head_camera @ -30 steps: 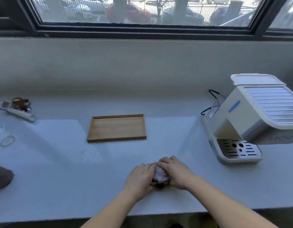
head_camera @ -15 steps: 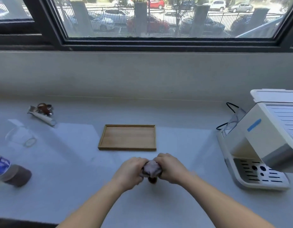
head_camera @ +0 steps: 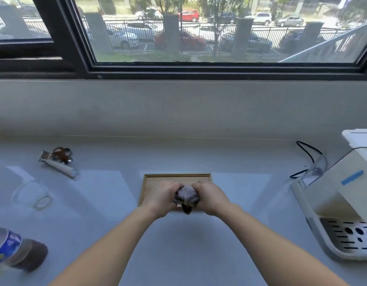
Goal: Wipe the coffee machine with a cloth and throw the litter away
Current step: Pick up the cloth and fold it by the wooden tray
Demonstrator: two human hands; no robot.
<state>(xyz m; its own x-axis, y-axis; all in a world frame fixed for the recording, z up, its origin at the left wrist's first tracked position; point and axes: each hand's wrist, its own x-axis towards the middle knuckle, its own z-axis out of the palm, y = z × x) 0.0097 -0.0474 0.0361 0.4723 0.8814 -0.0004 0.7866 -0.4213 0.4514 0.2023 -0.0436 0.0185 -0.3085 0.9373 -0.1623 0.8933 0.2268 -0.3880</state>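
A crumpled, pale greyish cloth (head_camera: 186,195) is held bunched into a wad between both hands, in front of the near part of a wooden tray (head_camera: 149,182) at the middle of the counter (head_camera: 178,248). A dark bit is seen at the lower edge of the wad; what it is cannot be told. The cloth is gripped from its left side by the left hand (head_camera: 164,198), fingers curled round it, and from its right side by the right hand (head_camera: 211,198) in the same way, so that the two fists nearly meet over it. Whether the wad is lifted off the tray or rests on it cannot be told.

The coffee machine (head_camera: 343,195), cream-white with a strip of blue tape (head_camera: 352,177) on its side, is placed at the right edge of the counter, well apart from the hands; its slotted drip tray (head_camera: 347,236) is turned toward the viewer. A black cable (head_camera: 306,150) is looped behind it.

To the far left a portafilter (head_camera: 58,159) with a white handle is laid on the counter, with a clear glass cup (head_camera: 32,196) nearer and a bottle (head_camera: 13,248) of dark drink at the lower left corner. A window (head_camera: 199,27) is set above the counter's back wall.
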